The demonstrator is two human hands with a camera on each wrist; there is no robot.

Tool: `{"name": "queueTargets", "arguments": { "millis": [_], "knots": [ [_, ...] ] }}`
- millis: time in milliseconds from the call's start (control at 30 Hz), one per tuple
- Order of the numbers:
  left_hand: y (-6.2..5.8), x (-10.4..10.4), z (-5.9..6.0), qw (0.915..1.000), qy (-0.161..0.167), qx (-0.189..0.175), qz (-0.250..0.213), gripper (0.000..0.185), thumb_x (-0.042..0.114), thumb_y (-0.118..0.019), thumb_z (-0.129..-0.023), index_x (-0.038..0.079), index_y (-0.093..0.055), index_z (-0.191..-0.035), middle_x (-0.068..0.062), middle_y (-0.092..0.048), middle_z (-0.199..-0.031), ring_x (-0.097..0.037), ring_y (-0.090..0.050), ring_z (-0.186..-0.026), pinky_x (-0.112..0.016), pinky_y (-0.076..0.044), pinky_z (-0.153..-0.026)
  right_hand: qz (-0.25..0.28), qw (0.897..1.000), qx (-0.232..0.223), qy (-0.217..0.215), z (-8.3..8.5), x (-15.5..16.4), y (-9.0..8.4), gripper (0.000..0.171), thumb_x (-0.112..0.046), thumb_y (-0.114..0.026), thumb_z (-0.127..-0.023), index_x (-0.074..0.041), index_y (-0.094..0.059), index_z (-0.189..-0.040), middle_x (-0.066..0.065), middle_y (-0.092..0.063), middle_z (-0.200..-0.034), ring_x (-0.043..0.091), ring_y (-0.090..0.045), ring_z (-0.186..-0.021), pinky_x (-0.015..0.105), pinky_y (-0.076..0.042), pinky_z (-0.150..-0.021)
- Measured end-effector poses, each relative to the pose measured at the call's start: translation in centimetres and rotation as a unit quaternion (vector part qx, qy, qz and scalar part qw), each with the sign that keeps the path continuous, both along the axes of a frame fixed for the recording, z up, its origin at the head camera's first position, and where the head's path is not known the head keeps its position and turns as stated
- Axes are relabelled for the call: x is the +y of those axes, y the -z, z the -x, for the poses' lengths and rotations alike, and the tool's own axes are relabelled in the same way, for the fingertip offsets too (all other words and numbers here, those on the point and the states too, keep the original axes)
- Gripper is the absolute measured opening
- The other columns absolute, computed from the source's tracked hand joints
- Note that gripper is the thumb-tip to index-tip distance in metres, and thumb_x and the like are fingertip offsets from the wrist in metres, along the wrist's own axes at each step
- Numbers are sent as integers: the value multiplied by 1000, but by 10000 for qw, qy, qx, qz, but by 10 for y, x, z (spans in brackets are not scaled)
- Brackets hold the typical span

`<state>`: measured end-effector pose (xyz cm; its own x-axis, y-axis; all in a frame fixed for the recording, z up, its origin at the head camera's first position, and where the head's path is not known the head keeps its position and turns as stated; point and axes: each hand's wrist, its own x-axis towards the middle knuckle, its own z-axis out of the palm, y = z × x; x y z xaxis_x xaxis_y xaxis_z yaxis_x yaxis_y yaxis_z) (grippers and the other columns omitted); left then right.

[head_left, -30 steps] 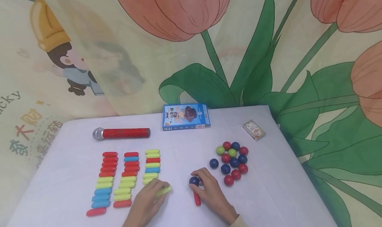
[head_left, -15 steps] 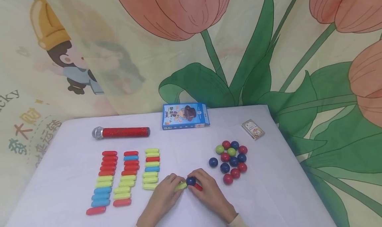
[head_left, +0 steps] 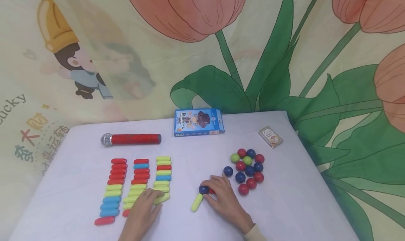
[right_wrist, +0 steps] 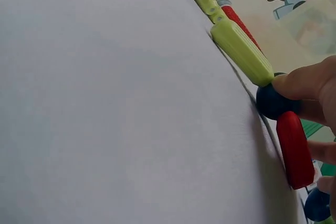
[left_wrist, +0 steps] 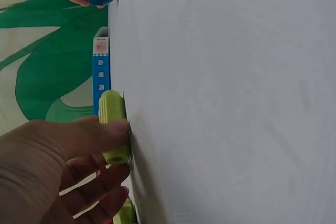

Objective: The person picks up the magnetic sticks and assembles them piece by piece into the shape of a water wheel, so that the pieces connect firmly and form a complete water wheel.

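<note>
My right hand pinches a dark blue ball on the white table. A red stick joins the ball under my fingers. A yellow-green stick lies free on the ball's near-left side, touching it. The right wrist view shows the three in a chain: the yellow-green stick, the ball, then the red stick. My left hand is at the near end of the third row, with the thumb and fingers on another yellow-green stick, also seen in the left wrist view.
Three rows of red, blue and green sticks lie at the left. A cluster of red, blue and green balls sits to the right. At the back are a red tube with a silver head, a blue box and a small card pack.
My left hand has let go of the green stick at the ball and moved left to the last green stick of the third row. The right hand keeps hold of the ball.
</note>
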<state>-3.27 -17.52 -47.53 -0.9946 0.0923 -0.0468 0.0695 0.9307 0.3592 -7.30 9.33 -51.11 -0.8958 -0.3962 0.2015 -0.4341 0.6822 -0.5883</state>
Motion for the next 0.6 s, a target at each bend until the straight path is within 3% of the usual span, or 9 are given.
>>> {"name": "queueTargets", "arguments": {
  "millis": [133,233,300,367,433,500,600],
  "knots": [
    [-1,9,3,9996,26,1,-275,35,16,-80,-77,18,-65,-109,4,-62,-101,-15,-58,-96,-39,-54,-87,-253,9991,-120,-332,2,3,-6,38,-23,-73,-85,-25,-63,-122,-11,-63,-124,25,-40,-136,60,-11,-114],
    [-1,21,7,9987,162,44,-485,34,15,-78,-79,20,-65,-110,6,-62,-104,-15,-59,-100,-38,-53,-88,-387,9978,211,-490,2,3,-9,38,-22,-73,-85,-24,-64,-122,-10,-61,-129,23,-41,-136,55,-17,-115],
    [0,30,10,9979,325,128,-543,32,15,-77,-81,21,-64,-110,7,-62,-104,-13,-60,-101,-36,-53,-89,-386,9958,699,-454,1,2,-8,37,-23,-74,-83,-24,-65,-119,-7,-61,-127,20,-49,-127,46,-32,-110],
    [2,37,13,9968,520,252,-551,31,16,-76,-81,22,-64,-110,9,-61,-102,-11,-60,-100,-34,-53,-88,-287,9918,1209,-311,-2,-1,-6,36,-25,-77,-80,-22,-67,-115,-5,-62,-119,15,-55,-110,36,-44,-97],
    [5,43,15,9953,683,383,-568,30,15,-75,-82,22,-64,-109,11,-60,-99,-9,-60,-97,-32,-53,-87,-186,9878,1540,-144,-5,-4,-4,36,-27,-78,-79,-20,-68,-112,-5,-59,-109,10,-54,-94,27,-48,-82],
    [7,48,17,9931,875,485,-609,30,15,-75,-82,22,-64,-109,11,-59,-98,-8,-59,-93,-31,-54,-86,-128,9869,1607,-5,-7,-7,-1,34,-28,-78,-79,-19,-69,-110,-8,-57,-104,7,-52,-87,21,-47,-74],
    [11,54,18,9895,1123,641,-651,31,13,-75,-82,22,-63,-109,11,-58,-98,-7,-57,-90,-30,-54,-84,-219,9883,1507,86,-9,-9,0,33,-29,-77,-80,-20,-69,-110,-10,-58,-102,5,-53,-86,18,-48,-73]
  ]
}}
